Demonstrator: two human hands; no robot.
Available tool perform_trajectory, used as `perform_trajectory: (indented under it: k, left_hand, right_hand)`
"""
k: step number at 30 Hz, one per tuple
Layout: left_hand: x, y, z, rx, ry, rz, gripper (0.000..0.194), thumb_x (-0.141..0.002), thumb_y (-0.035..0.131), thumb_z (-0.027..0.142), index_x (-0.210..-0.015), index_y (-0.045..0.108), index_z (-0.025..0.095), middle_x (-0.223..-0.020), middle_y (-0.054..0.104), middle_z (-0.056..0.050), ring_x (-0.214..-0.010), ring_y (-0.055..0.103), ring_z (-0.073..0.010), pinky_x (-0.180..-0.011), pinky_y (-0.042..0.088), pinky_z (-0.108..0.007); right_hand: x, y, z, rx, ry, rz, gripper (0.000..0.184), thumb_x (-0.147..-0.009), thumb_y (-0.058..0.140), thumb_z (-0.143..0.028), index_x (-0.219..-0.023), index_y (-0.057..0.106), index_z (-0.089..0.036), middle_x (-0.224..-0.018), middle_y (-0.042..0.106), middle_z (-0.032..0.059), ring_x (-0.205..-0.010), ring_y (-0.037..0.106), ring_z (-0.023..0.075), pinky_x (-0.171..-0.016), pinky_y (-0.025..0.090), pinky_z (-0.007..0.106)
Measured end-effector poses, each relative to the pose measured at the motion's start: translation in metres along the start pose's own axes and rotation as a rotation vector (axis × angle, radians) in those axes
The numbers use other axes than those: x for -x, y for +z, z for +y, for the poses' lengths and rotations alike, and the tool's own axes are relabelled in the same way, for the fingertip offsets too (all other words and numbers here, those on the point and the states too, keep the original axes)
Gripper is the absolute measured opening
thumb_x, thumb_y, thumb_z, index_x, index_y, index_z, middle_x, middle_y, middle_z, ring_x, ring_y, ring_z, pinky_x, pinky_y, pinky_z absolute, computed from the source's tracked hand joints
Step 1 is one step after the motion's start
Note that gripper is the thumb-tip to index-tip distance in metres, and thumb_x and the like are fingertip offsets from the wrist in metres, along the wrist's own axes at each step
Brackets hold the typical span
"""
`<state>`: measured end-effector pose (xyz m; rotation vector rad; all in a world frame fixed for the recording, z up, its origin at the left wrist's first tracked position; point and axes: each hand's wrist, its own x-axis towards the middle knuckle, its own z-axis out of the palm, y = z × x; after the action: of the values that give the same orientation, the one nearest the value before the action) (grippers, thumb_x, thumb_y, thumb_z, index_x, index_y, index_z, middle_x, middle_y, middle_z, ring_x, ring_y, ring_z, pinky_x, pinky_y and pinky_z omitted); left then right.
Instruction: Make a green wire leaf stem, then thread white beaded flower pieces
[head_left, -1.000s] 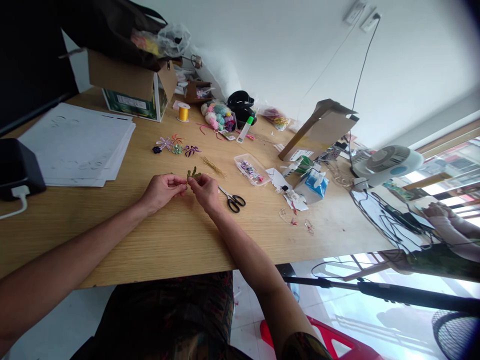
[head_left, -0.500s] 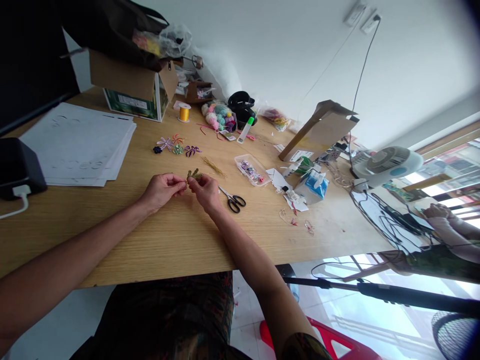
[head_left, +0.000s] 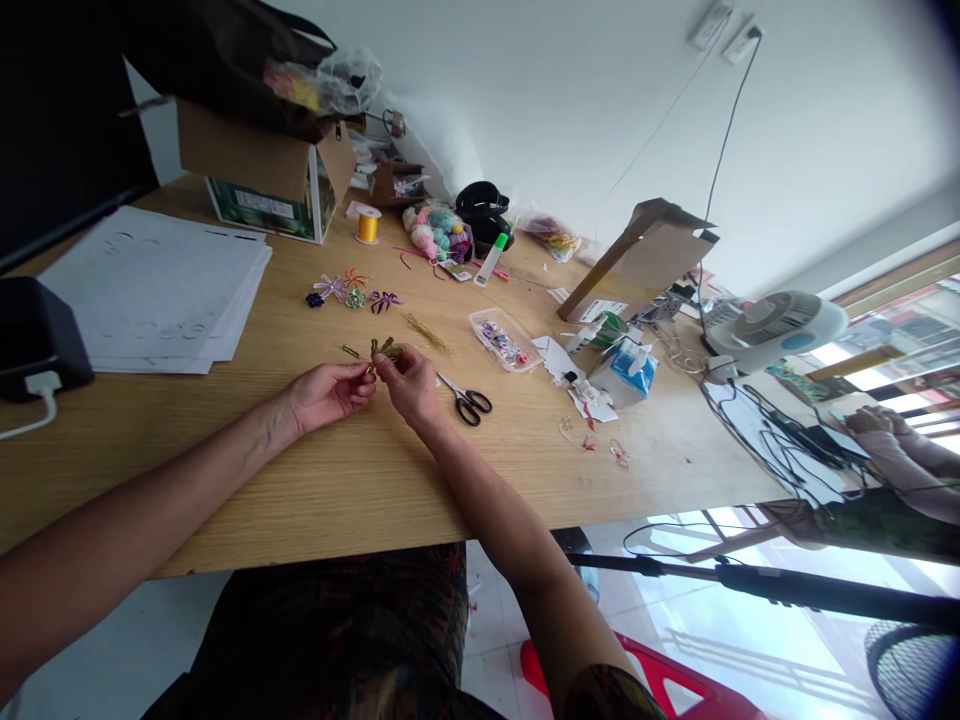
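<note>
My right hand (head_left: pixel 409 385) pinches a small olive-green looped craft piece (head_left: pixel 385 346), its loops standing up above the fingertips. My left hand (head_left: pixel 330 392) meets it from the left, thumb and finger closed on the lower end of the same piece, where a bit of gold shows. A short green strip (head_left: pixel 350 351) shows just above the left fingers; whether it is joined to the piece I cannot tell. Black-handled scissors (head_left: pixel 469 402) lie right of my right hand. Beyond it rests a bundle of thin gold wires (head_left: pixel 427 333).
Finished small flowers (head_left: pixel 356 298) lie beyond my hands. A clear bead box (head_left: pixel 504 340), a yellow thread spool (head_left: pixel 368 226) and a glue stick (head_left: pixel 491 260) stand on the table (head_left: pixel 315 500). Paper sheets (head_left: pixel 165 290) lie left. Another person's hands (head_left: pixel 874 420) rest far right.
My left hand has rolled over so its palm and curled fingers show more. The green strip now shows above it. My right hand has hardly moved.
</note>
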<state>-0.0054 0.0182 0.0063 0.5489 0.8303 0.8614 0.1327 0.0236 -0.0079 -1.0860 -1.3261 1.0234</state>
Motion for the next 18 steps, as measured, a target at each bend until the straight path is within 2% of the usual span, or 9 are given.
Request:
perform_trajectory:
  k: [2, 6, 8, 12, 15, 18]
  left_hand:
    - [0.0, 0.0, -0.003, -0.129, 0.163, 0.061, 0.003, -0.075, 0.066, 0.015, -0.075, 0.065, 0.013, -0.067, 0.061, -0.003, -0.057, 0.054, -0.0106, -0.052, 0.04, -0.022]
    - [0.003, 0.001, -0.009, -0.61, 0.667, 0.273, 0.021, -0.065, 0.08, 0.025, -0.081, 0.068, 0.018, -0.079, 0.065, -0.002, -0.069, 0.057, -0.0146, -0.067, 0.044, -0.026]
    - [0.005, 0.002, -0.01, -0.789, 0.794, 0.315, 0.019, -0.062, 0.081, 0.025, -0.077, 0.07, 0.02, -0.082, 0.065, -0.003, -0.074, 0.058, -0.0167, -0.071, 0.043, -0.027]
    - [0.009, 0.004, -0.01, -0.846, 0.851, 0.324, 0.007, -0.066, 0.077, 0.023, -0.069, 0.071, 0.023, -0.08, 0.065, -0.005, -0.078, 0.057, -0.0206, -0.075, 0.043, -0.029]
    - [0.008, 0.003, -0.012, -0.865, 0.865, 0.326, 0.001, -0.07, 0.072, 0.022, -0.071, 0.071, 0.022, -0.078, 0.066, -0.004, -0.075, 0.057, -0.0195, -0.075, 0.042, -0.029]
    - [0.004, 0.002, -0.014, -0.845, 0.773, 0.312, 0.003, -0.074, 0.068, 0.021, -0.072, 0.07, 0.02, -0.066, 0.062, -0.002, -0.062, 0.053, -0.0154, -0.067, 0.041, -0.028]
  right_hand:
    - [-0.001, -0.001, 0.0, 0.027, 0.026, 0.028, 0.025, -0.077, 0.066, -0.041, -0.073, 0.058, -0.017, -0.065, 0.06, -0.0012, -0.058, 0.051, 0.0093, -0.057, 0.042, 0.022]
    - [-0.003, -0.002, 0.0, 0.024, 0.077, 0.088, 0.028, -0.076, 0.067, -0.044, -0.074, 0.059, -0.017, -0.066, 0.061, 0.0, -0.059, 0.053, 0.0104, -0.058, 0.043, 0.023]
    - [-0.003, -0.001, 0.0, 0.012, 0.086, 0.09, 0.029, -0.076, 0.068, -0.045, -0.075, 0.06, -0.017, -0.066, 0.061, 0.0003, -0.059, 0.052, 0.0107, -0.057, 0.043, 0.023]
    - [-0.002, 0.001, -0.001, 0.031, 0.088, 0.079, 0.028, -0.077, 0.067, -0.044, -0.075, 0.058, -0.018, -0.064, 0.06, -0.0004, -0.058, 0.052, 0.0105, -0.055, 0.042, 0.023]
    - [-0.001, 0.002, -0.002, 0.013, 0.073, 0.066, 0.025, -0.077, 0.066, -0.041, -0.073, 0.057, -0.018, -0.064, 0.06, -0.0005, -0.059, 0.054, 0.011, -0.057, 0.043, 0.023]
    - [0.0, 0.003, -0.001, 0.014, 0.05, 0.052, 0.021, -0.078, 0.065, -0.037, -0.073, 0.057, -0.018, -0.064, 0.059, -0.0009, -0.06, 0.054, 0.0113, -0.058, 0.043, 0.023]
